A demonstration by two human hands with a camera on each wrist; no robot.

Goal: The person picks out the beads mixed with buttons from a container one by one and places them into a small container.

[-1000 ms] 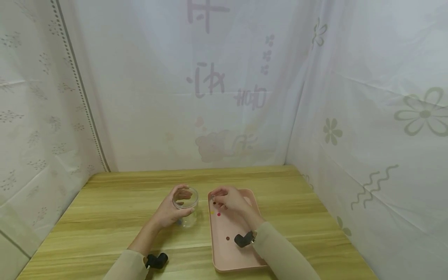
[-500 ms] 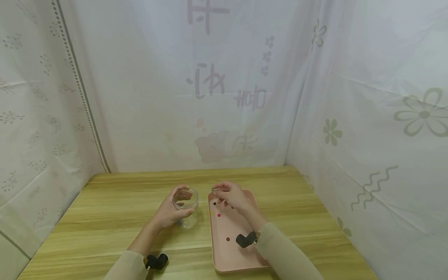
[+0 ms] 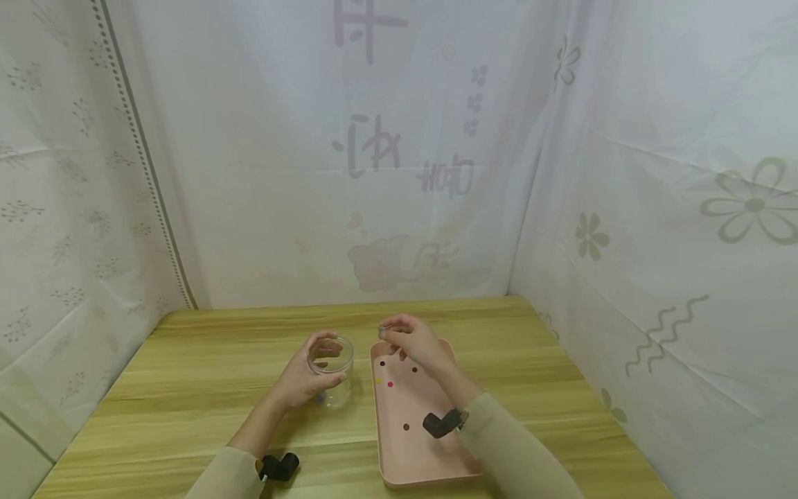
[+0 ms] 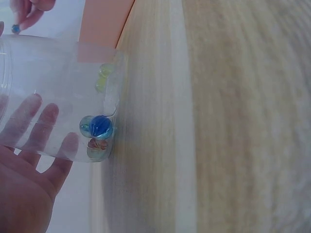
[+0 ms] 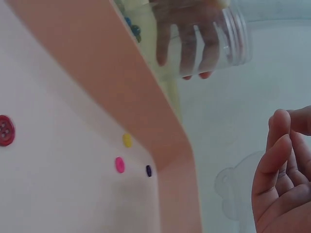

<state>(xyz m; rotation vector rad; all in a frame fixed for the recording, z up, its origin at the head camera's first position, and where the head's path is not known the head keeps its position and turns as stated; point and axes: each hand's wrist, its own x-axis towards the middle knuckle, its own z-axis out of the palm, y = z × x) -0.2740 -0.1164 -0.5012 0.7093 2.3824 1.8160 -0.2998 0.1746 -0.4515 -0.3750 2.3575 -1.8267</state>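
Observation:
My left hand grips a clear open-topped jar, upright on the table. At its bottom lie several glass marbles, among them a blue marble and a yellow-green one. Between thumb and fingertips, my right hand pinches a small bluish marble, above the far left corner of a pink tray. The tray bears several buttons: a red button, a yellow button, a pink button and a dark button. In the right wrist view the fingers hide the pinched marble.
The wood-grain table extends around jar and tray. White patterned curtains enclose it at the back and both sides. The raised tray rim stands a short way right of the jar.
My right hand has lifted from the tray's far left corner, up and away, with the marble between its fingers. The left hand and the jar stay where they were.

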